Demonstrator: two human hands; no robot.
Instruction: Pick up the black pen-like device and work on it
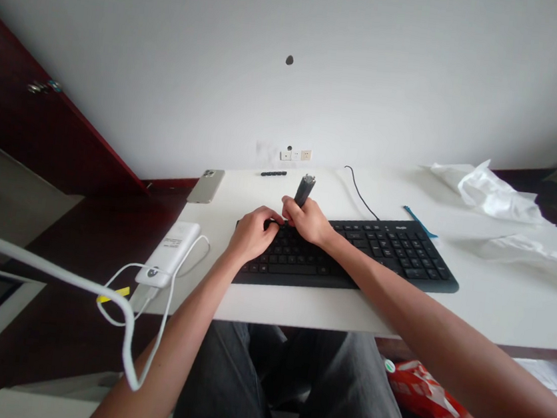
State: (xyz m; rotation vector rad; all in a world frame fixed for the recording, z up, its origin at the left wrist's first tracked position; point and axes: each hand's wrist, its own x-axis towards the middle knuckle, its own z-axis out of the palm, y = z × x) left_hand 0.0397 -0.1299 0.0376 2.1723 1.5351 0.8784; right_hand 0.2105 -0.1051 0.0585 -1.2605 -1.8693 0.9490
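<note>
A black keyboard (302, 270) lies on the white desk. My left hand (255, 233) rests on its upper left part, fingers bent and thumb drawn in toward the forefinger; whatever is between them is hidden. Right beside it, my right hand (310, 221) is closed around a dark grey cylindrical handle (305, 190) that stands nearly upright over the keyboard's top rows. The handle's upper end looks pale and notched, while its lower end is hidden by my hands. Beyond them lies a row of several small black pieces (273, 173), like keycaps.
At the left are a phone (206, 186) and a white power bank (169, 253) with a white cable (55, 269) looping in front. A thin blue tool (420, 222) lies behind the keyboard. Clear plastic bags (492, 190) cover the right side. The wall (371, 99) stands behind the desk.
</note>
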